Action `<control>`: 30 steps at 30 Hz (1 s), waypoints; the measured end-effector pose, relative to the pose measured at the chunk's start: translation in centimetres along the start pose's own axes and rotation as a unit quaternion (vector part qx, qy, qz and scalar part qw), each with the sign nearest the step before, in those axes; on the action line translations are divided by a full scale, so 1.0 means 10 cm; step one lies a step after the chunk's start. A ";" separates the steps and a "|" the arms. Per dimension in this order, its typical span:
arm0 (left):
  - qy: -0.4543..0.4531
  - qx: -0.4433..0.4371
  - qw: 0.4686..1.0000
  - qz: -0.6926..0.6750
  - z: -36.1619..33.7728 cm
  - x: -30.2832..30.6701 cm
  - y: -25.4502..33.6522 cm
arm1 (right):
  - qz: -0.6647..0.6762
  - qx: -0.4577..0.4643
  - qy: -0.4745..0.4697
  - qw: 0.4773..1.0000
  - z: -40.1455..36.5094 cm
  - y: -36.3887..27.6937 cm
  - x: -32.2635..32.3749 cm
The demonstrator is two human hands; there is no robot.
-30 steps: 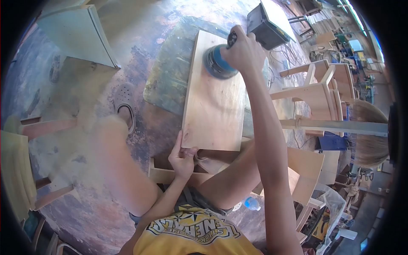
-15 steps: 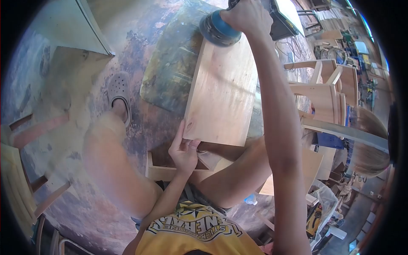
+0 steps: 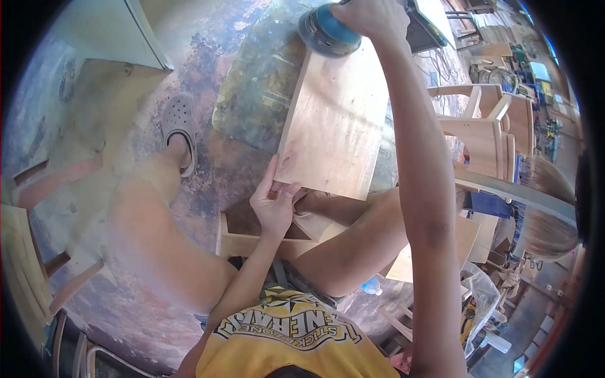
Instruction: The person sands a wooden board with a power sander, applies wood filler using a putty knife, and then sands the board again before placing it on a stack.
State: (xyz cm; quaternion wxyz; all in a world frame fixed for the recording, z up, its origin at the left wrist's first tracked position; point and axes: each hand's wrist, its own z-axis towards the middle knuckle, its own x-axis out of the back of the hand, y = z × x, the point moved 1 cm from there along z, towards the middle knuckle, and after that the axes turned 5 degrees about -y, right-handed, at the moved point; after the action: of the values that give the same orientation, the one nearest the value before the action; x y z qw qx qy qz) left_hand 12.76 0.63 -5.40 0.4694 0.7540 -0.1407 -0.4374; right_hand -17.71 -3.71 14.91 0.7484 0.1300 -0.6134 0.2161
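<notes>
Holds the sander (image 3: 328,33) clamped in the right grip (image 3: 377,20), upper middle of the frame, at the far end of the board (image 3: 334,120). Pinches the board's near left corner, mid-frame, in the left grip (image 3: 274,213), likely to prevent sliding.

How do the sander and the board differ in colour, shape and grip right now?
The sander is teal with a darker base; the board is pale, grained wood. The sander has a rounded body, while the board is flat and straight-edged. The right hand grips the sander, whereas the left hand holds the board at its near left corner. Both have a bare hand on them.
</notes>
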 end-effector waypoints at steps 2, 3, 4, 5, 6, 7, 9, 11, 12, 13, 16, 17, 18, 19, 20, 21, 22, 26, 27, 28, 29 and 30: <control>-0.018 0.031 0.998 0.058 -0.02 0.08 -0.06 | -0.008 -0.010 -0.002 1.000 -0.13 0.01 0.02; -0.020 0.034 0.998 0.053 -0.02 0.06 -0.06 | -0.014 -0.018 -0.009 1.000 -0.25 -0.03 0.06; -0.013 0.030 0.999 0.043 -0.02 0.05 -0.06 | -0.020 -0.021 -0.011 1.000 -0.38 -0.04 0.09; -0.006 0.027 0.999 0.033 -0.03 0.05 -0.05 | -0.003 -0.015 -0.022 1.000 -0.52 -0.06 0.10; -0.008 0.034 0.999 0.032 -0.05 0.05 -0.03 | 0.015 -0.008 -0.032 0.999 -0.63 -0.06 0.12; -0.015 0.046 0.999 0.025 -0.06 0.06 -0.01 | 0.011 -0.011 -0.035 0.999 -0.72 -0.05 0.16; -0.020 0.057 0.998 0.016 -0.03 -0.01 0.04 | 0.022 0.005 -0.027 0.999 -0.80 -0.04 0.19; -0.017 0.006 0.994 -0.108 -0.02 -0.14 0.10 | 0.004 -0.005 -0.024 1.000 -0.70 0.03 0.21; -0.017 0.007 0.994 -0.108 -0.01 -0.16 0.13 | -0.013 -0.018 -0.018 1.000 -0.63 0.10 0.21; -0.030 0.010 0.997 -0.071 0.01 -0.18 0.16 | -0.013 -0.028 -0.027 0.999 -0.48 0.25 0.12; -0.025 0.050 0.998 -0.016 0.05 -0.25 0.27 | -0.030 -0.030 -0.001 0.999 -0.19 0.44 0.03; -0.010 0.089 0.996 0.003 0.06 -0.25 0.28 | -0.031 -0.034 0.011 0.999 -0.08 0.47 -0.01; -0.011 0.090 0.996 0.003 0.07 -0.24 0.27 | -0.031 -0.035 0.011 0.999 0.01 0.50 -0.03; -0.020 0.076 0.997 0.013 0.07 -0.23 0.27 | -0.025 -0.049 -0.004 0.998 0.10 0.55 -0.04; -0.030 0.062 0.997 0.024 0.08 -0.21 0.27 | -0.018 -0.063 -0.018 0.998 0.17 0.54 -0.02; -0.031 0.066 0.997 0.024 0.08 -0.20 0.25 | -0.007 -0.076 -0.045 0.996 0.20 0.54 0.00; -0.031 0.056 0.997 0.048 0.07 -0.19 0.24 | -0.008 -0.080 -0.047 0.996 0.15 0.55 0.00; -0.013 0.039 0.998 0.039 0.08 -0.22 0.15 | -0.013 -0.031 -0.016 0.999 -0.13 0.53 0.03; -0.018 0.041 0.998 0.038 0.08 -0.24 0.16 | -0.029 -0.039 -0.003 0.999 -0.21 0.53 0.05; -0.002 0.045 0.998 0.036 0.10 -0.26 0.17 | -0.031 -0.043 -0.001 0.999 -0.28 0.53 0.08; 0.014 0.049 0.998 0.035 0.11 -0.28 0.18 | -0.030 -0.059 -0.027 0.997 -0.36 0.50 0.13; 0.010 0.048 0.998 0.037 0.11 -0.29 0.18 | -0.029 -0.073 -0.052 0.996 -0.45 0.47 0.19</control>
State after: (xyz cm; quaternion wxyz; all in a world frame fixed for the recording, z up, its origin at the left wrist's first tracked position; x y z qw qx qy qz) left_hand 10.59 0.86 -2.54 0.4500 0.7740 -0.1846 -0.4053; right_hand -15.81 2.72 15.43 0.7291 0.1032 -0.6615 0.1422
